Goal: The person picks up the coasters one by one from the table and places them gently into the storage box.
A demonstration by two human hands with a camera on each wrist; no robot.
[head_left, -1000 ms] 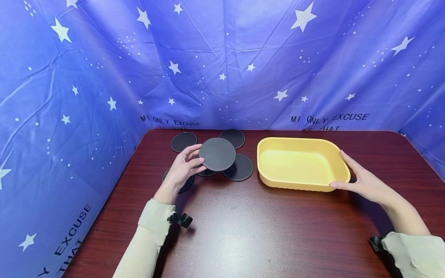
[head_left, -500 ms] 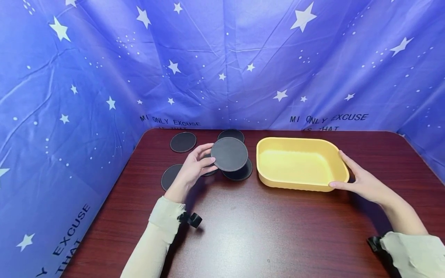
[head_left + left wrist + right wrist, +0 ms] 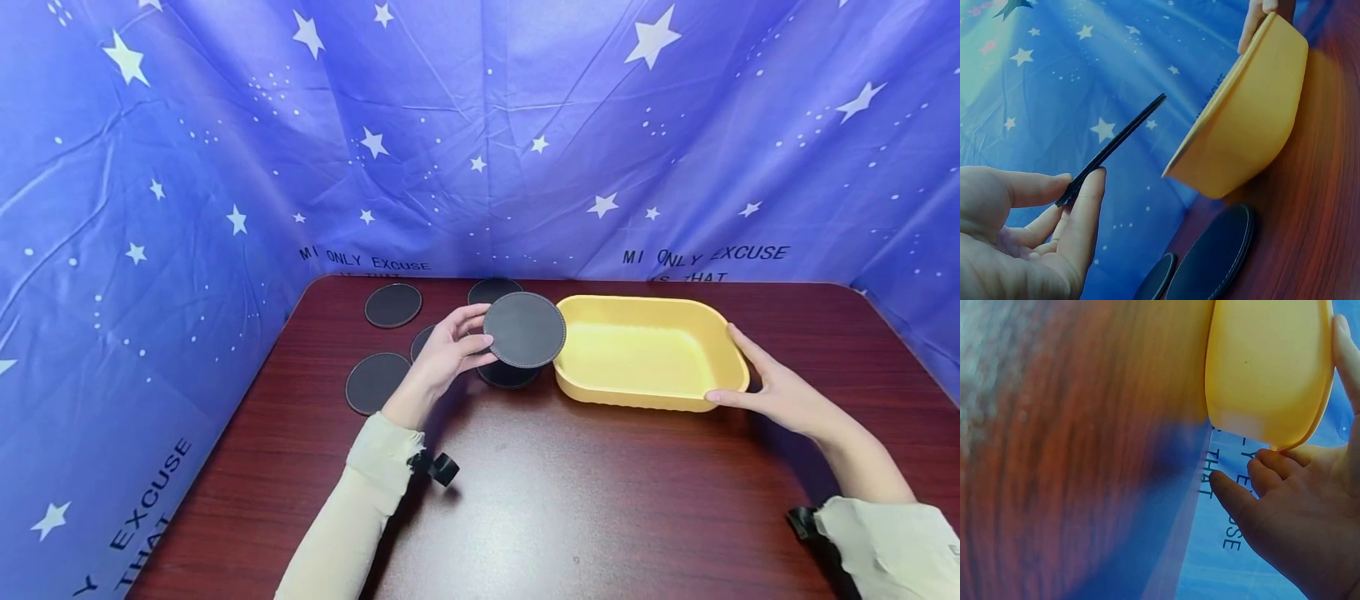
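My left hand (image 3: 447,354) pinches a round black coaster (image 3: 524,330) with a stitched edge, thumb on its near face. In the head view the coaster overlaps the left rim of a yellow plastic bin (image 3: 637,392). Seen edge-on in the left wrist view, the held coaster (image 3: 1116,144) slants up from thumb and fingertips. My right hand (image 3: 787,396) grips the bin's right end, its thumb on the near rim and fingers along the far side. The bin's floor shows bare in the head view. Below the held coaster lies another black coaster (image 3: 508,375), partly covered.
More black coasters lie on the left of the dark red wooden table (image 3: 600,500): one at the back (image 3: 393,305), one nearer (image 3: 377,383), others partly hidden by my left hand. A blue star-printed curtain (image 3: 480,125) hangs behind the table.
My left hand has carried the coaster rightward, from above the other coasters to the bin's left rim. The coasters at the left are uncovered more. My right hand keeps its hold on the bin.
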